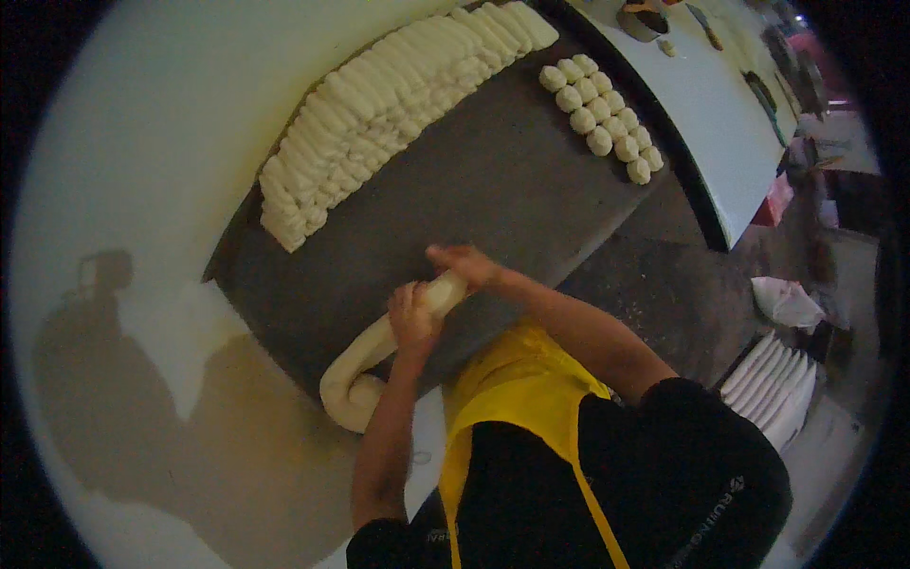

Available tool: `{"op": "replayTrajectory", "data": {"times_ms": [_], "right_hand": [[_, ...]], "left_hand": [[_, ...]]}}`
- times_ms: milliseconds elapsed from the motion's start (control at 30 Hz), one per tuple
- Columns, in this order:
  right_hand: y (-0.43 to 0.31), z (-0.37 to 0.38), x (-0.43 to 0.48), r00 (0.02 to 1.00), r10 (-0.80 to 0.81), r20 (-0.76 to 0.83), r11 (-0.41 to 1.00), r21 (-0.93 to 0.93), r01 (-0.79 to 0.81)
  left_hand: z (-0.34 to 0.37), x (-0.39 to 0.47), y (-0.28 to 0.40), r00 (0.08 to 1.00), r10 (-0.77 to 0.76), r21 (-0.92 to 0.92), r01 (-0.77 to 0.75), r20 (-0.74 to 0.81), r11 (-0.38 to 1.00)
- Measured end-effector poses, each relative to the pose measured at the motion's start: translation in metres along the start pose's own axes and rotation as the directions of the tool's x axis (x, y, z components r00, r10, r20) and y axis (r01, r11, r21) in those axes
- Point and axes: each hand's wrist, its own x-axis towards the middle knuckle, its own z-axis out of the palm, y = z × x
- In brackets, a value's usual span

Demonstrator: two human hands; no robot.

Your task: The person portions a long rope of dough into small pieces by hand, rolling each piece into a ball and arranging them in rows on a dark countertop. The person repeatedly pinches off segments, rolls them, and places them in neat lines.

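Note:
A thick rope of pale dough (360, 351) lies on the dark work table (455, 199) close to my body. Its near end curls back on itself in a hook, partly hidden behind my left forearm. My left hand (414, 316) is wrapped over the rope a little short of its far end. Right at that far end is my right hand (468, 268), its fingers reaching to the left past the dough. It is slightly blurred, and whether it grips dough cannot be made out.
Many dough strips (384, 107) lie side by side along the table's wall edge. Rows of small dough pieces (601, 110) sit at the far right. Beyond a black raised edge (668, 121) is a white surface (711, 107) with a pot (643, 21) and a knife (705, 27). A pale wall (163, 142) borders the left.

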Motion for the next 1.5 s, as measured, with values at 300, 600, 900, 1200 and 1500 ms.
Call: {"op": "replayTrajectory", "data": {"times_ms": [300,600,900,1200,1500], "right_hand": [[0.011,0.034,0.014,0.930,-0.341,0.139,0.583,-0.745,0.325],[-0.026,0.010,-0.017,0.844,-0.526,0.106,0.564,-0.699,0.440],[-0.035,-0.014,-0.039,0.904,-0.425,0.056,0.458,-0.848,0.267],[-0.070,-0.012,-0.144,0.748,-0.513,0.420,0.780,-0.136,0.611],[0.054,-0.243,-0.077,0.414,-0.663,-0.624,0.737,-0.641,0.215]], "left_hand": [[-0.025,0.023,0.047,0.932,-0.323,0.037,0.321,0.164,0.946],[-0.034,0.081,0.056,0.754,-0.430,-0.038,0.514,0.496,0.857],[-0.002,0.085,0.090,0.791,-0.558,0.095,0.554,0.249,0.827],[0.024,0.091,0.027,0.751,-0.513,0.197,0.477,0.415,0.857],[-0.001,0.052,0.056,0.917,-0.315,-0.094,0.346,0.243,0.934]]}}
